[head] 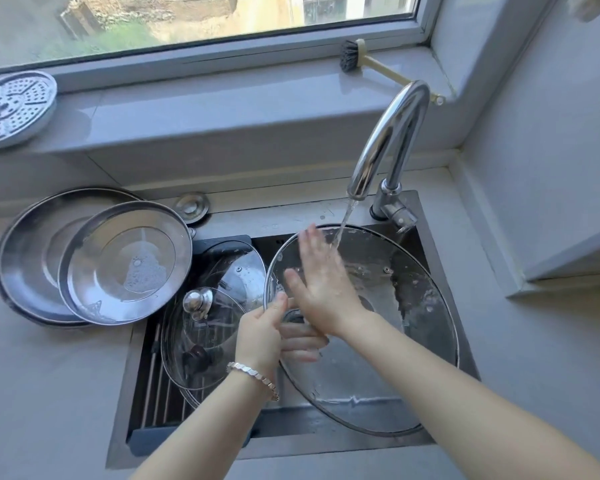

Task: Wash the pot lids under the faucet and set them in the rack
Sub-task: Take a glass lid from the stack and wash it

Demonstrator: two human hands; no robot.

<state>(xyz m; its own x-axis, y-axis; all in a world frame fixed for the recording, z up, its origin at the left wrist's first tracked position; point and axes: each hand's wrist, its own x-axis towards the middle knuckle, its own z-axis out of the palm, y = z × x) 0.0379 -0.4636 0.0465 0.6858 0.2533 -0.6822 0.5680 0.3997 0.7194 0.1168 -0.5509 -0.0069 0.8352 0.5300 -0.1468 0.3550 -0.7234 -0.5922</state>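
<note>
A large glass pot lid (406, 327) is held tilted over the sink under the running faucet (388, 147). My left hand (267, 334) grips the lid's left rim, thumb on top and fingers showing through the glass underneath. My right hand (323, 285) lies flat on the lid's upper face with straight fingers, close to where the water lands. Two smaller glass lids sit in the dark rack (160, 403) over the sink's left side: one with a metal knob (201, 334) in front, another (236, 268) behind it.
Two steel pans (118, 261) are stacked on the counter left of the sink. A perforated steamer plate (11, 105) and a dish brush (361, 60) lie on the windowsill. The sink's black rim (440, 258) and grey counter surround the work area.
</note>
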